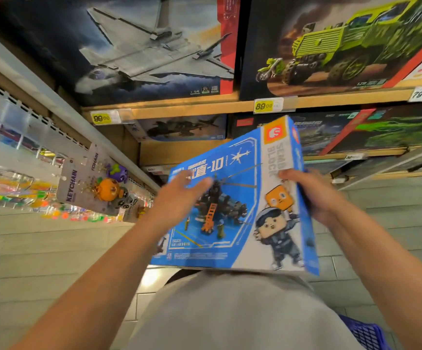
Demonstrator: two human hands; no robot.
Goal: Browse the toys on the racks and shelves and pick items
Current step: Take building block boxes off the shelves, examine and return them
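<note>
A blue and white helicopter building-block box is held flat in front of my chest, face up. My right hand grips its right edge, thumb on the front and fingers behind. My left hand lies over the box's left part with fingers straight, blurred; whether it touches the box I cannot tell. Behind stand wooden shelves with a grey jet box, a green truck box and a dark helicopter box.
Keychain cards with an orange figure hang from a peg rack on the left, beside rows of small colourful toys. Yellow price tags sit on the shelf edges. A blue basket shows at the bottom right. The floor is grey tile.
</note>
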